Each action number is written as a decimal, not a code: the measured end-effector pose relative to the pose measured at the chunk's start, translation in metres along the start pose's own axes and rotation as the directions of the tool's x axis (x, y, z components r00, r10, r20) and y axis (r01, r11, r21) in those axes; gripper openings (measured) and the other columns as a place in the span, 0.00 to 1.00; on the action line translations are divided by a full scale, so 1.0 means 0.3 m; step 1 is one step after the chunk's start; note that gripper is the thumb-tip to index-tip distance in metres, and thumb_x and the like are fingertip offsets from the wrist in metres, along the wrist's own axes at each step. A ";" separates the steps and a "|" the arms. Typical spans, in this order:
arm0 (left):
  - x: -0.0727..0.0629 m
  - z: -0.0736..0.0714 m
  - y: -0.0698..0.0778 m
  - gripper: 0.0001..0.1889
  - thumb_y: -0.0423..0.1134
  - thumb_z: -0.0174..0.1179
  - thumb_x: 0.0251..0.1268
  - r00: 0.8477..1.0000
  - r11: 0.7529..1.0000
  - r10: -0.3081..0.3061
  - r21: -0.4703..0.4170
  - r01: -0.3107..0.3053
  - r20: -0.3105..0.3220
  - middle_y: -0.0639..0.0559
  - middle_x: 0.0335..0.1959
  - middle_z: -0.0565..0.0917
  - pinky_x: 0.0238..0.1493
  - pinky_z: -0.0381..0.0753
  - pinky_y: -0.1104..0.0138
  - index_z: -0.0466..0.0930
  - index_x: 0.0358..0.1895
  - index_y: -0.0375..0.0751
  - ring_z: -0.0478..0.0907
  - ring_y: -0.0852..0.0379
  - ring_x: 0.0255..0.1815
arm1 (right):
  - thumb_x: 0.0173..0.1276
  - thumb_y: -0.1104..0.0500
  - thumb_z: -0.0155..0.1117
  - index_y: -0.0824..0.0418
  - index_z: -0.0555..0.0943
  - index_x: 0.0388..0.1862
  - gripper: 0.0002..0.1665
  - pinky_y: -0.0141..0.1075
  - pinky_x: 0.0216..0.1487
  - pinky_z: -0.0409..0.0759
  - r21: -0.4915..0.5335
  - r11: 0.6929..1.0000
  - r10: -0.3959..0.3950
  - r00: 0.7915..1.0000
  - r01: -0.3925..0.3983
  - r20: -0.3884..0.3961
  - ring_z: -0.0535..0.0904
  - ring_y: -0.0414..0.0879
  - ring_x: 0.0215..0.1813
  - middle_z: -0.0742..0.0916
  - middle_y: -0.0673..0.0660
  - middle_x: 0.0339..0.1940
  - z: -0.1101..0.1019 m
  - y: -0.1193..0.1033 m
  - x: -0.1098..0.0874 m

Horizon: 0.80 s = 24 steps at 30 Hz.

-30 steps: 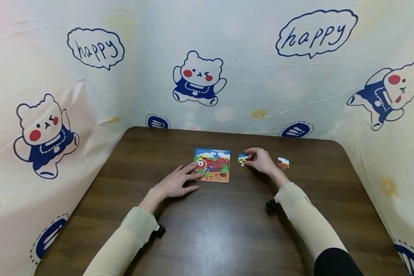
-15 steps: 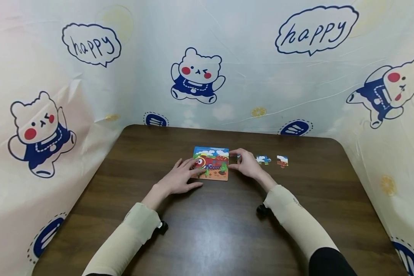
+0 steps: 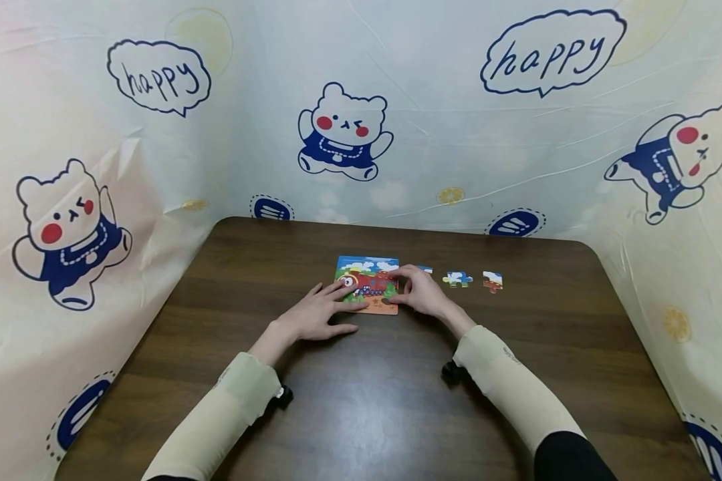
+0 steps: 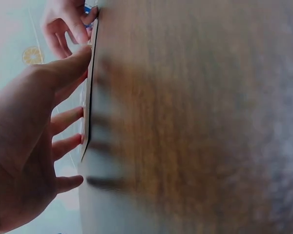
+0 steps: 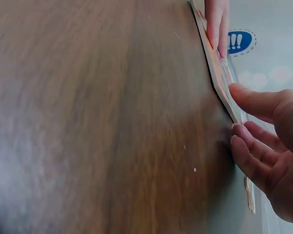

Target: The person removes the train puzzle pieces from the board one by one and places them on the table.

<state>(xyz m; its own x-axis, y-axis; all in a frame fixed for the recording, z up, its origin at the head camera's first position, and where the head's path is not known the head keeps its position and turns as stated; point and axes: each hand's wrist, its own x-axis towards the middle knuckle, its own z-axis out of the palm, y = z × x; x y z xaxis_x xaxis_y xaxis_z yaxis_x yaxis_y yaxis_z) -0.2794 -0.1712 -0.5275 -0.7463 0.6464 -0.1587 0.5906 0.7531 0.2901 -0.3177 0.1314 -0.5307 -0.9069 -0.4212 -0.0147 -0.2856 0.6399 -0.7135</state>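
Right fingers (image 5: 249, 158) at thin board (image 5: 220, 75)

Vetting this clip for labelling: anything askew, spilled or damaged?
Nothing looks spilled or damaged. The picture puzzle sits partly under the left hand, with loose pieces in a row to its right. Only the backdrop stands out: creased at left, and its far-right bear tips nearly onto its side.

Downward head view, close wrist views, shared puzzle (image 3: 371, 283)
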 end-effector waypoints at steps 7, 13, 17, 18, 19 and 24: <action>0.005 -0.002 0.006 0.32 0.65 0.57 0.83 0.999 0.999 -0.012 0.030 0.012 0.031 0.53 0.94 0.54 0.87 0.49 0.27 0.66 0.85 0.73 0.47 0.41 0.95 | 0.74 0.56 0.79 0.62 0.78 0.80 0.38 0.33 0.37 0.78 -0.041 0.999 0.018 1.000 -0.019 -0.007 0.78 0.44 0.35 0.81 0.68 0.71 0.016 -0.005 0.022; 0.004 0.000 0.010 0.32 0.64 0.57 0.83 0.999 0.999 -0.013 0.035 0.012 0.036 0.54 0.94 0.53 0.87 0.49 0.26 0.65 0.86 0.74 0.47 0.40 0.95 | 0.74 0.58 0.79 0.65 0.78 0.79 0.38 0.34 0.41 0.76 -0.049 0.998 0.037 0.999 -0.037 -0.015 0.76 0.47 0.40 0.81 0.69 0.67 0.026 -0.002 0.036; 0.002 -0.007 0.011 0.32 0.65 0.57 0.83 0.999 0.998 -0.015 0.054 0.013 0.042 0.54 0.94 0.54 0.87 0.50 0.26 0.65 0.86 0.74 0.48 0.40 0.95 | 0.75 0.57 0.78 0.61 0.82 0.76 0.33 0.35 0.40 0.74 -0.048 0.998 0.039 0.999 -0.040 -0.021 0.75 0.48 0.40 0.81 0.67 0.66 0.034 -0.002 0.036; 0.002 -0.009 0.011 0.32 0.65 0.57 0.83 0.999 0.998 -0.014 0.059 0.012 0.042 0.54 0.93 0.55 0.87 0.50 0.26 0.65 0.86 0.74 0.48 0.40 0.95 | 0.75 0.57 0.78 0.59 0.83 0.75 0.32 0.35 0.40 0.73 -0.046 0.998 0.043 0.999 -0.044 -0.024 0.75 0.48 0.40 0.81 0.67 0.66 0.035 -0.003 0.036; 0.003 -0.013 0.012 0.33 0.66 0.57 0.82 0.999 0.998 -0.013 0.063 0.010 0.043 0.54 0.93 0.55 0.87 0.51 0.26 0.66 0.85 0.74 0.49 0.40 0.95 | 0.75 0.56 0.78 0.58 0.83 0.75 0.31 0.35 0.39 0.73 -0.046 0.998 0.044 0.999 -0.045 -0.026 0.75 0.48 0.40 0.81 0.66 0.65 0.036 -0.004 0.036; 0.009 -0.027 0.016 0.33 0.67 0.58 0.81 0.999 0.997 -0.009 0.078 0.005 0.049 0.52 0.93 0.57 0.86 0.52 0.26 0.68 0.85 0.72 0.52 0.38 0.94 | 0.75 0.58 0.78 0.58 0.86 0.71 0.27 0.34 0.38 0.73 -0.009 0.999 0.035 0.999 -0.036 -0.036 0.74 0.47 0.38 0.81 0.66 0.64 0.041 0.003 0.043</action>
<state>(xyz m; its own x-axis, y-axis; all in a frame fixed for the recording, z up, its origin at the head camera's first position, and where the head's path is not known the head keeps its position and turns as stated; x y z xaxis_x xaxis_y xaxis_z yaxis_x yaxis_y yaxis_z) -0.2811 -0.1668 -0.5187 -0.7357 0.6447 -0.2078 0.6088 0.7638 0.2142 -0.3257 0.1186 -0.5401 -0.9269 -0.3750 -0.0149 -0.2556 0.6599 -0.7065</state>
